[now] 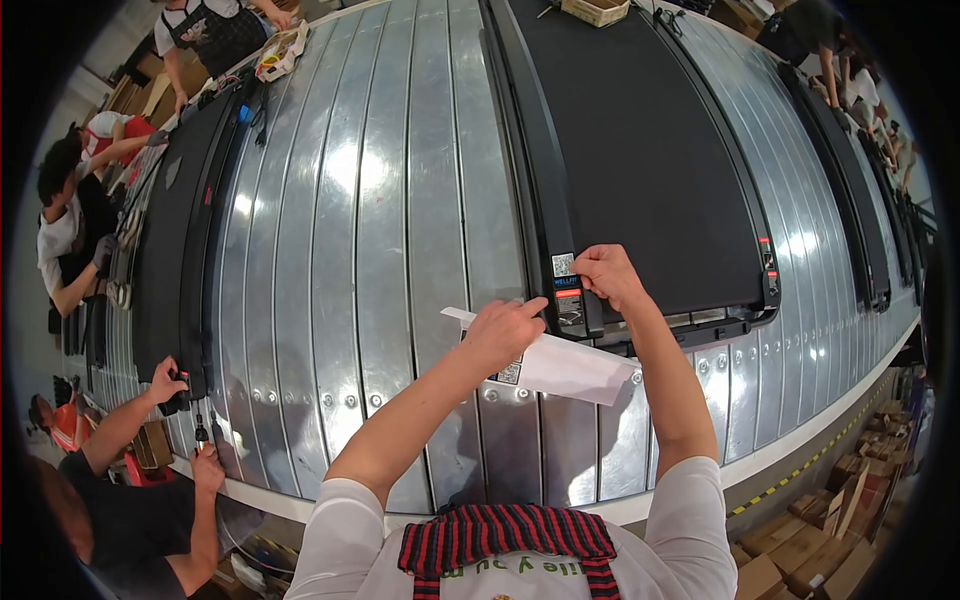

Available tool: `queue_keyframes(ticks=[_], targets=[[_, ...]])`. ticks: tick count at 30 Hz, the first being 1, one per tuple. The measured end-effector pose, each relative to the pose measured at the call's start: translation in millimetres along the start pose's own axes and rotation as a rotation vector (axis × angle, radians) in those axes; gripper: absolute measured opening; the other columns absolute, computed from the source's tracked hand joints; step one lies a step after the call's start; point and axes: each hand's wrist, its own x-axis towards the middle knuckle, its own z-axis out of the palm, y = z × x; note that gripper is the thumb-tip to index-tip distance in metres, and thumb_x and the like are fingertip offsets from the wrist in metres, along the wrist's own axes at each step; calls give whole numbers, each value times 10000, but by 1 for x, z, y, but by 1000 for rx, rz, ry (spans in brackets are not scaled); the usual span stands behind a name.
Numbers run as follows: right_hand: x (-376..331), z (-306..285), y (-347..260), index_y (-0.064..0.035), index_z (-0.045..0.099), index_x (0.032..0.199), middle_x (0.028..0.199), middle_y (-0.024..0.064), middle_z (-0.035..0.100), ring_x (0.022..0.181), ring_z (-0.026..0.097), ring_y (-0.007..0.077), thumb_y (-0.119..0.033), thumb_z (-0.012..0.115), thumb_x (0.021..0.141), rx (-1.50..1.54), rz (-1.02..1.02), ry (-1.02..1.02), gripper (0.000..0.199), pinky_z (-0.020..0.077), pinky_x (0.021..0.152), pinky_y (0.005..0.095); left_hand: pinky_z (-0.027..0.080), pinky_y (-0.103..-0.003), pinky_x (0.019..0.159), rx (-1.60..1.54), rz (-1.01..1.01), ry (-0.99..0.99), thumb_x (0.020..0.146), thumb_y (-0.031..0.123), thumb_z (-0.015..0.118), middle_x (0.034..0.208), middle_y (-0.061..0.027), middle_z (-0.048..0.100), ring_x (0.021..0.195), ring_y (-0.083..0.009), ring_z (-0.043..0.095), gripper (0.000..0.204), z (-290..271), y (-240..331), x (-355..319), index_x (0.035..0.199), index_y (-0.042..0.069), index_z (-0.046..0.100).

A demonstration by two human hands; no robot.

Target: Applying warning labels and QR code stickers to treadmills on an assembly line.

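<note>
A black treadmill deck [640,150] lies on the metal-slatted conveyor in front of me. At its near left corner, the side rail carries a dark label with an orange band [569,300]. Just above that label sits a small white square sticker with a printed code [563,265]. My right hand [610,275] is closed, thumb and finger pinching the sticker's right edge at the rail. My left hand [505,330] grips a white sticker sheet [580,368] below the corner, its index finger stretched toward the rail. Part of the sheet is hidden under that hand.
Another treadmill deck [175,240] lies to the left, where a co-worker's hands hold a screwdriver [201,432] at its near end. More decks [840,180] stand at the right. A parts tray [597,10] rests at the far end. Cardboard boxes [810,540] fill the lower right.
</note>
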Motion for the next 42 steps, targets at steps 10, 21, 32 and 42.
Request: queue_keyframes(ticks=[10,21,32,42], targets=[[-5,2,-4,22,569,704,504,33,493,366,371,60,-45,588,718,-4,1,-3,72,250,329,218,473,-378,614,43,17,-11,661,97,547,1079,-84,559,725,-247,588,79,-3,-1,13,617,31,547],[-3,-1,1,2,564,704,508,16,484,376,362,49,-63,599,728,42,-5,-2,77,240,332,204,468,-362,704,59,-24,-173,687,71,547,1182,-76,497,836,-228,572,40,-8,-4,3,679,45,576],[-3,-1,0,18,569,707,505,26,483,372,350,56,-56,596,722,38,-8,-30,80,229,338,213,469,-361,713,71,-21,-201,692,59,539,1186,-73,494,841,-230,574,30,-18,-8,-3,685,45,565],[-8,2,-5,28,572,721,507,32,485,371,363,59,-50,588,716,31,14,20,80,238,336,215,482,-354,658,99,65,-119,669,54,545,1145,-91,519,792,-227,585,31,-15,-13,2,656,30,558]])
